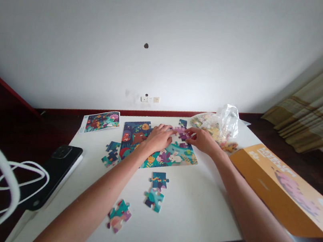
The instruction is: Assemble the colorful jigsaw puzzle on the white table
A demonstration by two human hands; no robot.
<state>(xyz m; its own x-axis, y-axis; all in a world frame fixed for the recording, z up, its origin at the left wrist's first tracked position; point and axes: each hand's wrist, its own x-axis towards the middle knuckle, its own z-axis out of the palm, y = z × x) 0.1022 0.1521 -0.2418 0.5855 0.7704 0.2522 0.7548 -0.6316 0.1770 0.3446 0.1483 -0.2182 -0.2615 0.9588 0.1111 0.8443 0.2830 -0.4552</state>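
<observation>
A partly joined jigsaw puzzle (175,158) with forest animals and a white rabbit lies on the white table (191,206). My left hand (160,138) rests on its upper middle, fingers stretched toward a purple section. From the right, my right hand (202,140) has thumb and index finger pinched at a purple puzzle piece (181,131) by the puzzle's upper right edge. Whether that piece is fitted to its neighbours is too small to tell. Part of the puzzle is hidden under my left hand and forearm.
Loose puzzle pieces (159,180) lie nearer me and left of the puzzle. A picture card (102,122) is at the back left, a plastic bag of pieces (209,124) at the back right. An orange box (281,191) stands right; a black phone (64,163) and white cable (16,180) are left.
</observation>
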